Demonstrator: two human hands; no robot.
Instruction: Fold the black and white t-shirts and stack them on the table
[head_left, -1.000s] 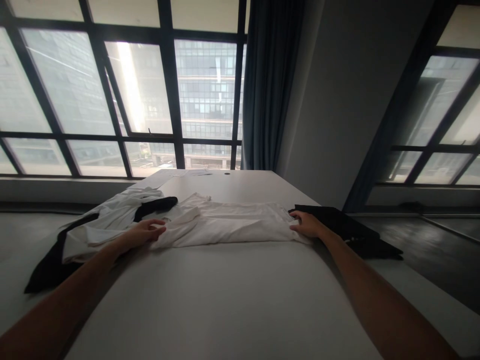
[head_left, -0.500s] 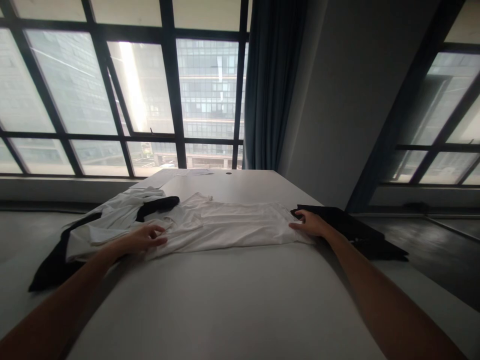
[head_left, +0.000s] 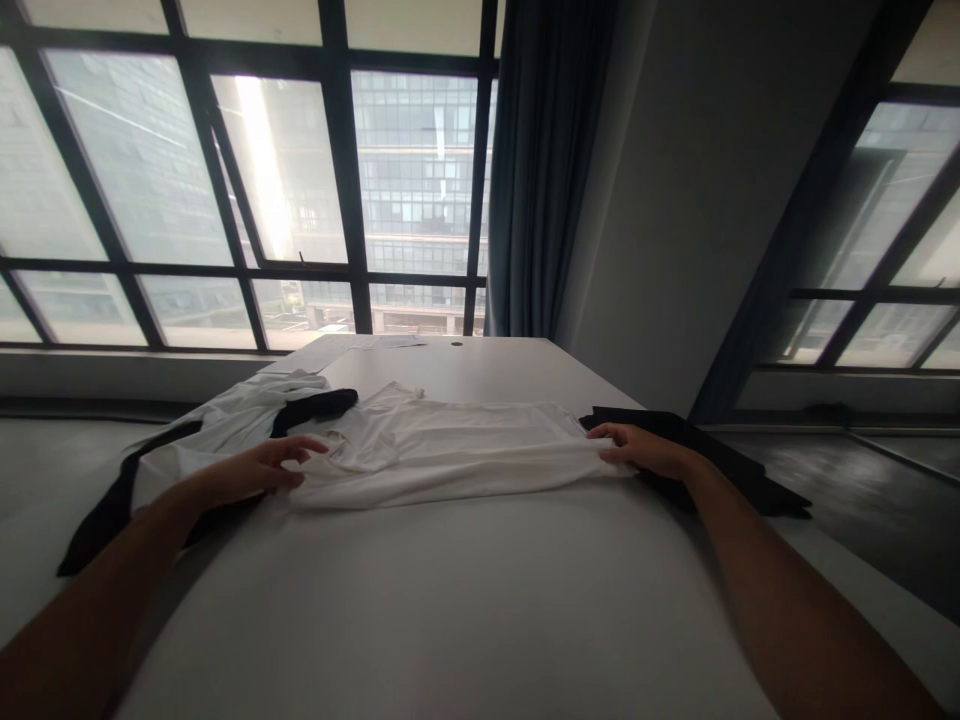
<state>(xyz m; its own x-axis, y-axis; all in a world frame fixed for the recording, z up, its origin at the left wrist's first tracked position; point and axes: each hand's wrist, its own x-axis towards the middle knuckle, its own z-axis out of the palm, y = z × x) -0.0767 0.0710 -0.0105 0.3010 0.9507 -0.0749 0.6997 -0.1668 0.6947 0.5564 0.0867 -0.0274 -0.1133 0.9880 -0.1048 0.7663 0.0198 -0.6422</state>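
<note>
- White garment [head_left: 457, 455] lies on the desk [head_left: 457, 610].
- Left hand [head_left: 251, 470]: fingers parted, at the garment's left end.
- Right hand [head_left: 646, 451]: narrow, at the right end; grip I cannot tell.

The white table [head_left: 465, 610] carries clothes [head_left: 465, 450] (white and black).

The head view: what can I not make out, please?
In the head view:
Underside of the white cloth garment: hidden by its top layer.
Part of the heaped white and black clothes: behind the left forearm.
Whether the right hand grips the garment: too small.
Rest of the dark-framed right window: beyond the edge.
</note>
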